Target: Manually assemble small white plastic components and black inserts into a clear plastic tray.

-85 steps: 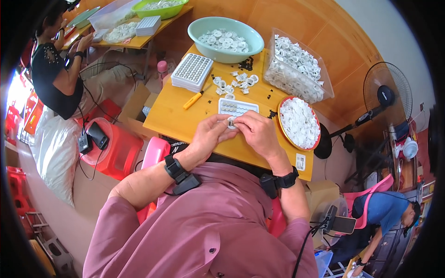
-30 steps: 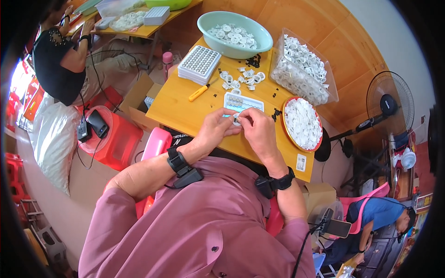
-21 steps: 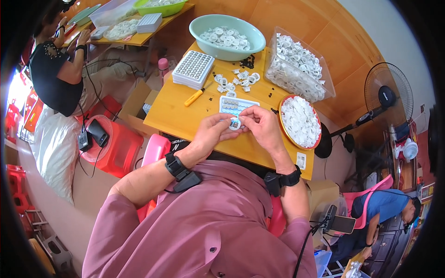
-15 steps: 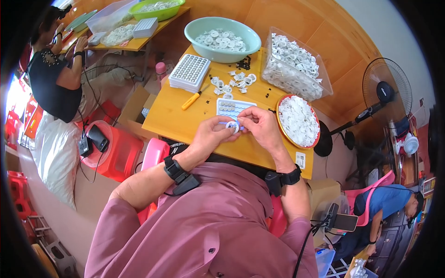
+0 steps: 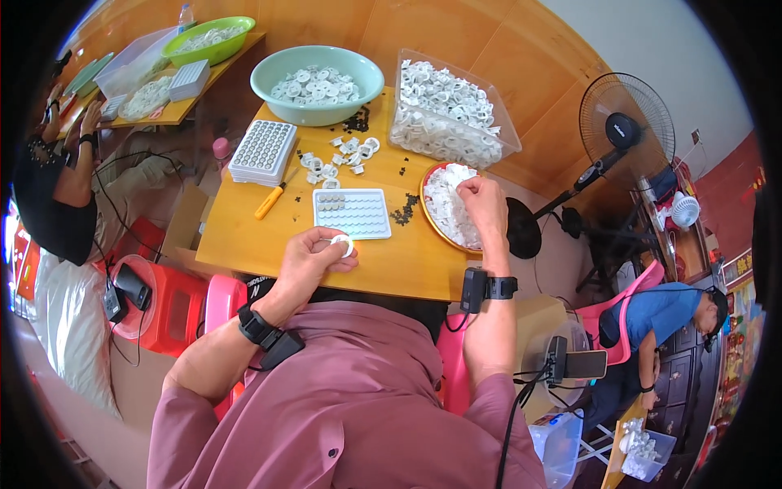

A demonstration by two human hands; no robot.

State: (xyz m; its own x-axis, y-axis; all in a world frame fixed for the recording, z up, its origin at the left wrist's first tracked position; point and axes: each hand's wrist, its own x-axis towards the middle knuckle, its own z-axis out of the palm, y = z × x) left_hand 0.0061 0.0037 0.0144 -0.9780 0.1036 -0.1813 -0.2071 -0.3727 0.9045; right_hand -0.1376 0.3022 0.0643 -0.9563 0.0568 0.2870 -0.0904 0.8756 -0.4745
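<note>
Above the near edge of the wooden table, my left hand (image 5: 314,259) pinches a round white plastic part (image 5: 343,244) between thumb and fingers. My right hand (image 5: 486,204) reaches into a round red-and-yellow rimmed bowl (image 5: 425,208) heaped with small white pieces (image 5: 450,213). Its thumb and fingertips are closed together at the heap; what they grip is too small to make out. Just beyond my left hand lies a pale tray (image 5: 365,228) with rows of slots, and several small round grey pieces (image 5: 332,200) fill its upper left corner.
Loose white ring parts (image 5: 330,170), small black bits (image 5: 403,210), a yellow-handled screwdriver (image 5: 270,202) and stacked trays (image 5: 262,151) lie on the table (image 5: 244,236). Behind stand a green basin (image 5: 273,95) and a clear bin (image 5: 444,147). A fan (image 5: 623,130) stands right; two people work nearby.
My hands were together over the tray's near edge at the white part. The right hand has moved away right to the bowl; the left still holds the part. The view has shifted right.
</note>
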